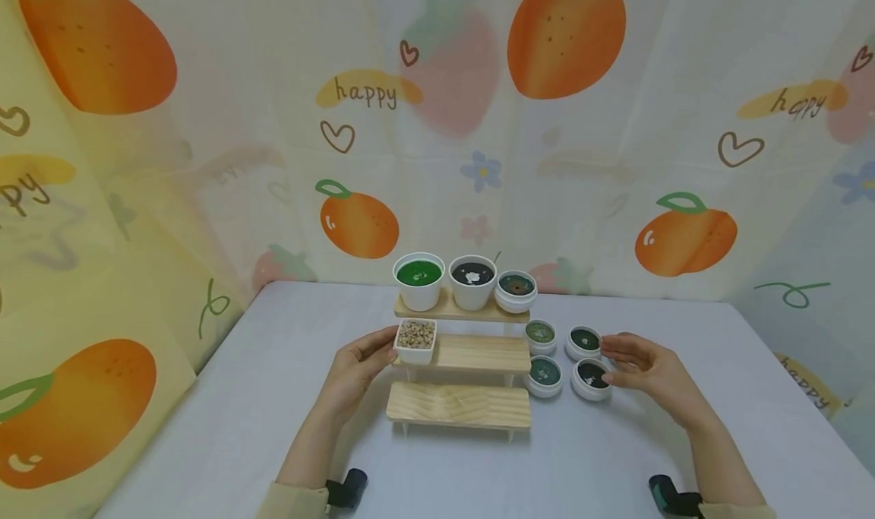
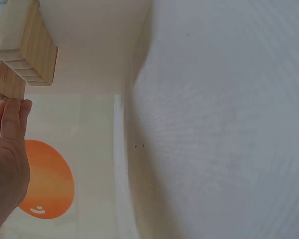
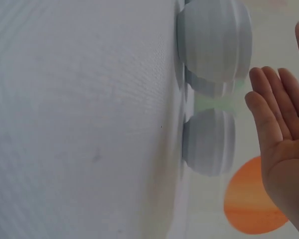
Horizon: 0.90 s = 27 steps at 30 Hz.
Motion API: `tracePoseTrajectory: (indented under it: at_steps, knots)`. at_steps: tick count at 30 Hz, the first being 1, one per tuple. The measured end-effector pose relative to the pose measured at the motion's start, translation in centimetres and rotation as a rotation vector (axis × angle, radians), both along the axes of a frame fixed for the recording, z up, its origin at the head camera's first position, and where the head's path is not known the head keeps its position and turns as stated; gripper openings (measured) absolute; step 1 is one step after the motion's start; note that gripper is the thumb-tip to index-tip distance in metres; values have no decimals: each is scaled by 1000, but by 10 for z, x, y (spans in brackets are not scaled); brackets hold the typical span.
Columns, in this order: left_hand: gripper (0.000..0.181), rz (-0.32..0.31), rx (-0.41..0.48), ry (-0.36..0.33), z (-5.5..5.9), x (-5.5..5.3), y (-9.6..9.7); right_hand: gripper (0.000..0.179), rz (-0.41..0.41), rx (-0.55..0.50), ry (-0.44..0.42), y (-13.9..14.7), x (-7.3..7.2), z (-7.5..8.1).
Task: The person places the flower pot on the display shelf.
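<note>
A white square pot (image 1: 415,341) filled with brown pebble-like bits sits at the left end of the middle wooden shelf (image 1: 481,352). My left hand (image 1: 357,367) holds its left side, thumb toward the front and fingers toward the back. In the left wrist view those fingers (image 2: 12,117) lie by the end of a wooden shelf, and the pot is hidden. On the right, my right hand (image 1: 649,367) has its fingers extended beside a dark-topped round white pot (image 1: 592,380) and another round pot (image 1: 584,342) behind it. In the right wrist view its palm faces me, holding nothing.
Two taller white cups (image 1: 419,282) and a low round pot (image 1: 516,291) stand on the back shelf. The front shelf (image 1: 458,406) is bare wood. Two more round pots (image 1: 544,376) stand by the shelves' right end. A fruit-print cloth (image 1: 478,162) hangs behind the white table (image 1: 225,428).
</note>
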State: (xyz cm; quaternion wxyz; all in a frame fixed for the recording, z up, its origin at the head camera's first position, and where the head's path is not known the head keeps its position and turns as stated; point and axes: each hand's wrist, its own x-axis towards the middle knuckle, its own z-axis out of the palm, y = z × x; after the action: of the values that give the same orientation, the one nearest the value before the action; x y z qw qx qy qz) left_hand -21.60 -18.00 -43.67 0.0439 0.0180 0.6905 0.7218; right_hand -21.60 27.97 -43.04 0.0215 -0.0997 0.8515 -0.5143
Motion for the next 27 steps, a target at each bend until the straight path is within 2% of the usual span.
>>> tracePoseTrajectory:
  at_steps: [5,12,18,27]
  knots:
    - [50,-8,7,-3,-1,0,-1,59,26,24,-33,2,-1,-3]
    - [50,4,4,-4,-1,0,0,60,70,23,-29,4,-2,-9]
    - [50,5,3,3,-2,0,0,59,64,42,-40,5,-3,-11]
    - [48,22,4,-17,-1,-1,1,60,46,123,-51,4,-5,-14]
